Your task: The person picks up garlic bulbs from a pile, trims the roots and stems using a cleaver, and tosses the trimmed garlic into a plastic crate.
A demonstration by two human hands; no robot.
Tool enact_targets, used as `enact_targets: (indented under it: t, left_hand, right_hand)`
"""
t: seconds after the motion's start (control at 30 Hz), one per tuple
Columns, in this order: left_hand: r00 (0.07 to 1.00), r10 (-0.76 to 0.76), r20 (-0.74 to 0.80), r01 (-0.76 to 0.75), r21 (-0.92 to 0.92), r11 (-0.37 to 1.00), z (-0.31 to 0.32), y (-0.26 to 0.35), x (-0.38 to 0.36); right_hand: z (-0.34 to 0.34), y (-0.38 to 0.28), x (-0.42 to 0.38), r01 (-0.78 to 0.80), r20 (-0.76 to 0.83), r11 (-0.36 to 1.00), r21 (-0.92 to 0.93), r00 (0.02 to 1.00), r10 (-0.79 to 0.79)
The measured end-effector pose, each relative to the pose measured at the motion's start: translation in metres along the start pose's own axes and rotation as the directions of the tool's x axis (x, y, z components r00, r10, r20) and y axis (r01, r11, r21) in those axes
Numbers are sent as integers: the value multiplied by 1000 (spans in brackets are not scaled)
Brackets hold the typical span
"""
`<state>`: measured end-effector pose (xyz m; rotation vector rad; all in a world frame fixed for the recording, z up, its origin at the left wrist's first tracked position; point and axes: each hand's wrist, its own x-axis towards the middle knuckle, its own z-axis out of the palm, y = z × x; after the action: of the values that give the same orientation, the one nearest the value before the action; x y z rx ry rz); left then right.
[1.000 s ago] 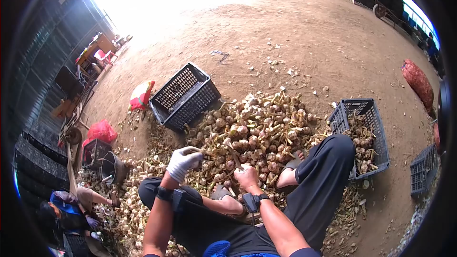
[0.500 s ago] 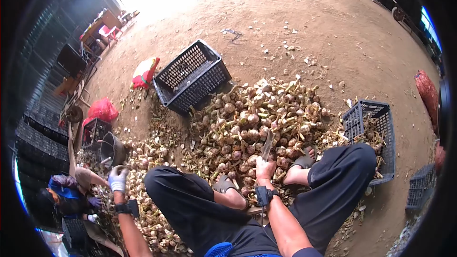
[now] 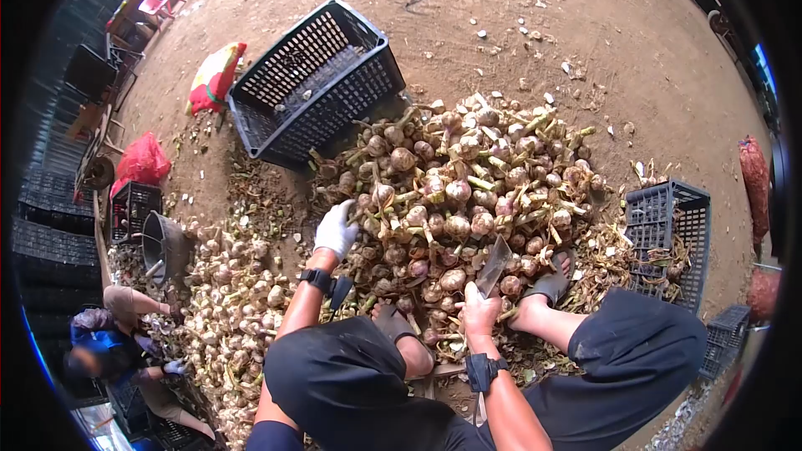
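My left hand [image 3: 336, 232], in a white glove, reaches to the left edge of a heap of garlic bulbs [image 3: 455, 192] with stems on. Its fingers are apart, with no bulb between them. Lower right of the heap, my right hand [image 3: 479, 314] is bare and closed round a knife; the wide blade [image 3: 495, 266] points up and away over the bulbs. The knife's handle is mostly hidden in my fist. Left of my legs spreads a second pile of paler garlic [image 3: 242, 301], its stems mostly short.
A black plastic crate [image 3: 317, 88] stands behind the heap, and another crate [image 3: 675, 234] with stalks lies at right. At left are a bucket [image 3: 167, 244], a red bag [image 3: 140, 163] and a seated person [image 3: 104, 338] with a gloved hand by the pale pile. My sandalled feet flank the heap's front.
My left hand has moved from above the pale pile at left over to the heap, and its fingers have spread. My right hand stays low with the knife. The view has shifted.
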<state>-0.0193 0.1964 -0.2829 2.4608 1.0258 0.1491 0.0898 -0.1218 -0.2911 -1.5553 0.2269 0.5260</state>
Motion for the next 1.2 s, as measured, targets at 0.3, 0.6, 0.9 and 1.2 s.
enact_targets:
  t: [0.3, 0.6, 0.9, 1.2]
  left_hand:
    - [990, -123, -67, 129, 100, 986, 48, -3, 40]
    - [919, -287, 272, 380, -807, 452, -33, 6, 1]
    - [978, 51, 201, 146, -842, 519, -227, 127, -53]
    - [938, 195, 285, 84, -736, 672, -258, 228, -136]
  right_hand:
    - [-9, -3, 2, -200, 4, 977, -75, 980, 201]
    - [19, -29, -11, -42, 116, 999, 18, 992, 40]
    - [50, -98, -54, 497, 280, 850, -176, 853, -440]
    - [38, -190, -114, 881, 442, 472, 22, 415, -795]
